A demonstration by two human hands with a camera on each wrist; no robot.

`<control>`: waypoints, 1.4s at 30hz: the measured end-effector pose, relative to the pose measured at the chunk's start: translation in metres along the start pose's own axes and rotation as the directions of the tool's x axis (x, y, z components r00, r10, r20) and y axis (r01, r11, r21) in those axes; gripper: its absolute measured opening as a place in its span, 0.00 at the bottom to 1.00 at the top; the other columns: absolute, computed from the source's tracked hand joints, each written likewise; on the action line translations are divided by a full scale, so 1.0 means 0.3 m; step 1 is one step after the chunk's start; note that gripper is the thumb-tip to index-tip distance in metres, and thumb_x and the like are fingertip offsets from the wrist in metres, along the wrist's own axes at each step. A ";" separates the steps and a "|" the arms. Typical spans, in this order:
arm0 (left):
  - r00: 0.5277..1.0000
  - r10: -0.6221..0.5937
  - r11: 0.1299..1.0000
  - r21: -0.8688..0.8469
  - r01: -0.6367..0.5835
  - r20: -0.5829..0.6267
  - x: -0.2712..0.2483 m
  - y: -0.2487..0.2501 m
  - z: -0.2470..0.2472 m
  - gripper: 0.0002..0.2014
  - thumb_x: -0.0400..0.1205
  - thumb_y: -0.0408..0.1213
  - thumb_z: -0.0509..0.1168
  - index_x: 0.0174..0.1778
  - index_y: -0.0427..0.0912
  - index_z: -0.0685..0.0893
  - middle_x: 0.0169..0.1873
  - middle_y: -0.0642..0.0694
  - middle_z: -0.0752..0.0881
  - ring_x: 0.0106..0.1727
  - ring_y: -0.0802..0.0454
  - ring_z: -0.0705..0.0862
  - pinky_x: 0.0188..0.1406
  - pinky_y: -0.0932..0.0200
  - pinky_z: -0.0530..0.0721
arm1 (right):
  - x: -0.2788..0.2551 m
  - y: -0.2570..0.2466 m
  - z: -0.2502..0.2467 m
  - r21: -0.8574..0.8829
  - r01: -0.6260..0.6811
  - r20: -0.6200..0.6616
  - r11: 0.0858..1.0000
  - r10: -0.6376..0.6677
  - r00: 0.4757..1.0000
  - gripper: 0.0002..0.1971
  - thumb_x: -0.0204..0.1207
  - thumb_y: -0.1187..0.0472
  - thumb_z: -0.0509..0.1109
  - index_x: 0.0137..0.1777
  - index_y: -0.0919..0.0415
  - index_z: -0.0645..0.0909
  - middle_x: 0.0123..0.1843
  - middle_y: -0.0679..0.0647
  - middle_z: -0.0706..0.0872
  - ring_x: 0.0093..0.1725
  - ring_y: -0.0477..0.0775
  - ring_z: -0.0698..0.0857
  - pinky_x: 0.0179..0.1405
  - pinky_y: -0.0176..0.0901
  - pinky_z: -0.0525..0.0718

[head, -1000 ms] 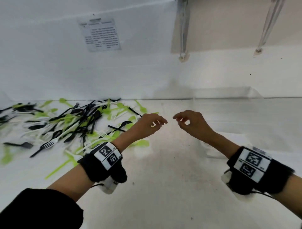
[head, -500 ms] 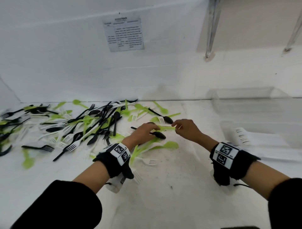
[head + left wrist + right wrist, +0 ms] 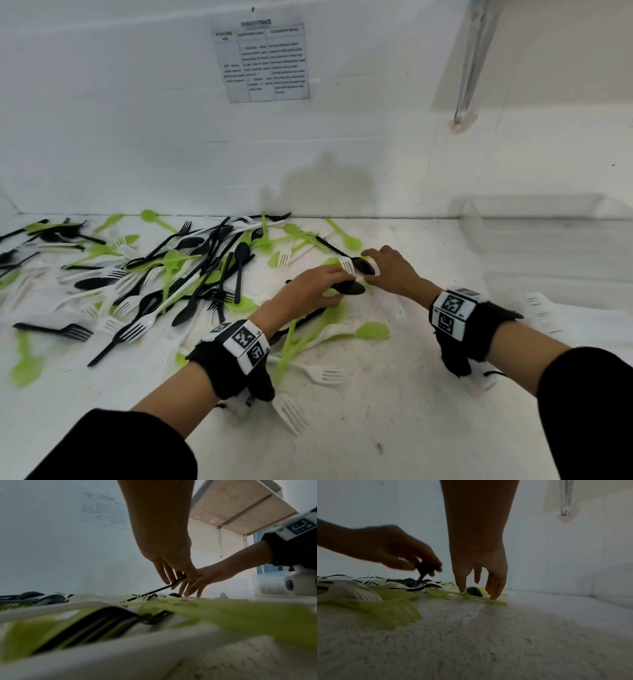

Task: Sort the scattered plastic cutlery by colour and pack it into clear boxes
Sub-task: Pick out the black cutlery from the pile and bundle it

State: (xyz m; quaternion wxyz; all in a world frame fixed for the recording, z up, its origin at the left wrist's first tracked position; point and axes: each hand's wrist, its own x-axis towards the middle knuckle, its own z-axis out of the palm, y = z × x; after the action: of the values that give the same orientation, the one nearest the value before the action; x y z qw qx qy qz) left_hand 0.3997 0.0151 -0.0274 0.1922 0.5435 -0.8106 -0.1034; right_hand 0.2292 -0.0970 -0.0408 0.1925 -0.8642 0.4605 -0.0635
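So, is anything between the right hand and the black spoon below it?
Nothing visible. The right hand has fingertips either side of the black spoon, which lies on green cutlery beside a white fork. The left hand holds another black piece.

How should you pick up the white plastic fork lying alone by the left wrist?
Take the white plastic fork by its handle end, hedged, since that end is hidden under the left wrist band. It lies flat on the white table with its tines toward the near edge, so a grip across the narrow neck from above probably suits better than the wide tines.
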 end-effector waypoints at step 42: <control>0.889 -0.439 0.898 -0.059 0.436 -0.125 -0.531 0.010 -0.261 0.05 0.77 0.37 0.66 0.47 0.46 0.84 0.41 0.53 0.86 0.40 0.60 0.83 0.43 0.56 0.81 | -0.193 -0.475 -0.164 0.930 0.197 -0.157 0.311 -0.149 0.976 0.10 0.84 0.58 0.59 0.40 0.55 0.73 0.33 0.53 0.83 0.26 0.48 0.86 0.30 0.42 0.87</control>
State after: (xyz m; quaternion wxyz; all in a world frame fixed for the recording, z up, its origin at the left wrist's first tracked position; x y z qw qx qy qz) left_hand 0.4837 0.1661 0.0129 0.2264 0.7149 -0.6509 -0.1185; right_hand 0.2922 0.0084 0.0638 0.6383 -0.6363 0.2475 -0.3556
